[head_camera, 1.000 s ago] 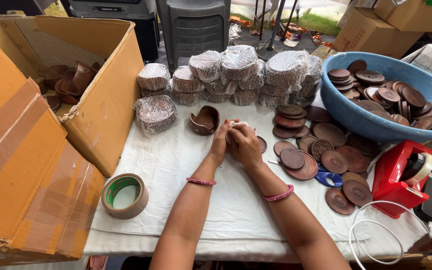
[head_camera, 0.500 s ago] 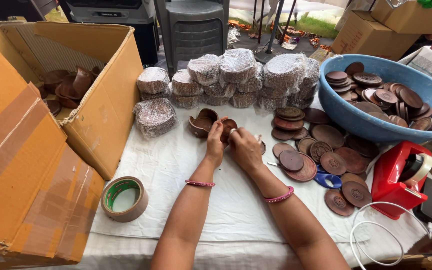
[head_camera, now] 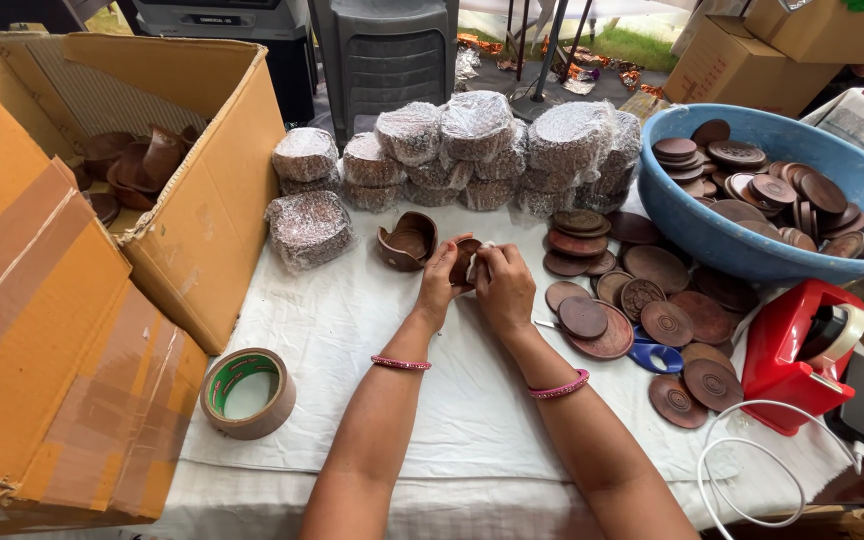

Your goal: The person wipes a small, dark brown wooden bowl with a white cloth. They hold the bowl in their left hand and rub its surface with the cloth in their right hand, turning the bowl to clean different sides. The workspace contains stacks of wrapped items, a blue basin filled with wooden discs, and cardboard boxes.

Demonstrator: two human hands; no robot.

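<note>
Head view shows us both hands meeting over the white cloth (head_camera: 372,330) of the table. Our left hand (head_camera: 440,280) and our right hand (head_camera: 504,288) close around 1 small brown clay piece (head_camera: 463,262) — it sits between the 2 sets of fingers, pinched from either side, its dark rim showing in the gap above the thumbs. A scrap of pale wrap shows at the right fingertips, touching the piece; we cannot tell how much of it is covered. Both hands are curled, fingers bent inward, neither spread.

Just beside the left hand, toward the far side, lies a short stack of brown clay cups (head_camera: 407,241) tipped on its side. Behind them stand wrapped bundles (head_camera: 472,140) in clear film, piled in a row. To the right of our hands brown clay discs (head_camera: 652,300) lie spread on the cloth, with blue-handled scissors (head_camera: 657,355) among them, and a blue basin (head_camera: 752,220) holds more discs. A red tape dispenser (head_camera: 792,355) stands near the right edge, a roll of brown tape (head_camera: 248,392) lies near our left forearm, and an open cardboard box (head_camera: 202,220) fills the left — more clay pieces inside.
</note>
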